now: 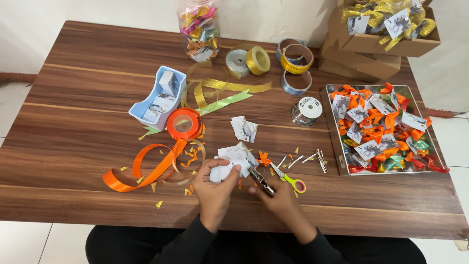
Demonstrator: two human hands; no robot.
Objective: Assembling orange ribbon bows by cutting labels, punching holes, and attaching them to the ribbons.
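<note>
Dark wood-grain worktop [73,98] carries, near its front edge, a small white paper tag [222,168], light and easily creased, pinched at its edge by the left hand [213,188] while the right hand [279,198] squeezes what seems a metal hole punch [260,181].

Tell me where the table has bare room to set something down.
Bare wood runs along the table's left side, left of the blue tray and orange ribbon, and along the near edge right of the right hand. Crowded: the middle around the scissors, and the metal tray at right.
</note>
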